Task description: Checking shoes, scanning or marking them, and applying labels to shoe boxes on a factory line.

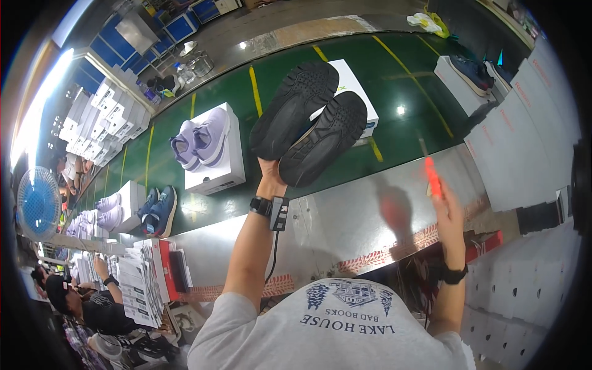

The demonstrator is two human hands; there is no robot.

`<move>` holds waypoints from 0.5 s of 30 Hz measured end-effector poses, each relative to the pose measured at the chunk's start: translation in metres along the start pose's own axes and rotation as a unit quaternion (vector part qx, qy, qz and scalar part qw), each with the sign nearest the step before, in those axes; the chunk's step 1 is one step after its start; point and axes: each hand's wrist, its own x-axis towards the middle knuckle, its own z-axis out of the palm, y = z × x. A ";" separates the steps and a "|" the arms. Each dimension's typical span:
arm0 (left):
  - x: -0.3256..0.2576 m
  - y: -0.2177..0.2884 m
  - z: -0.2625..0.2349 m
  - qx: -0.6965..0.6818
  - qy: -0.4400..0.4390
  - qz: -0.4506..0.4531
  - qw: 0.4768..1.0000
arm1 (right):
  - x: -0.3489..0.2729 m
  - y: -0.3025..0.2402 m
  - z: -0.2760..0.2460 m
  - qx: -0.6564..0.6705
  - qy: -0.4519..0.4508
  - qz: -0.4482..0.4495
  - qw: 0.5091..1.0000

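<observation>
My left hand (269,171) is raised over the bench, closed round a pair of shoes. Their black treaded soles face me: the left shoe (295,102) stands a little higher than the right shoe (327,139). The soles hide most of my fingers and the uppers. To the right, my right hand (450,216) is closed on an orange-handled tool (432,176) whose thin tip points away from me; the tip is blurred and its kind does not show. Behind the raised shoes, a white shoe box (354,77) rests on the green belt (404,102).
Lilac sneakers (206,140) sit on a white box (233,166) at left, with navy sneakers (160,211) beyond. A metal ledge (320,231) runs along the belt's near side. Stacked boxes (524,123) rise at right. A co-worker (80,302) is at lower left, near a blue fan (39,202).
</observation>
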 end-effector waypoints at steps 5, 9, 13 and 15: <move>0.008 0.003 0.037 -0.102 -0.006 -0.016 0.995 | 0.044 0.107 -0.008 -0.212 0.110 0.021 0.971; 0.006 -0.001 0.047 -0.104 0.008 -0.040 0.994 | 0.062 0.166 -0.012 -0.334 0.107 0.088 0.932; 0.016 -0.004 0.055 -0.038 0.029 -0.033 0.998 | 0.059 0.183 -0.014 -0.351 0.092 0.079 0.929; 0.017 0.003 0.065 -0.073 0.005 -0.051 0.996 | 0.051 0.162 -0.013 -0.314 0.105 0.049 0.942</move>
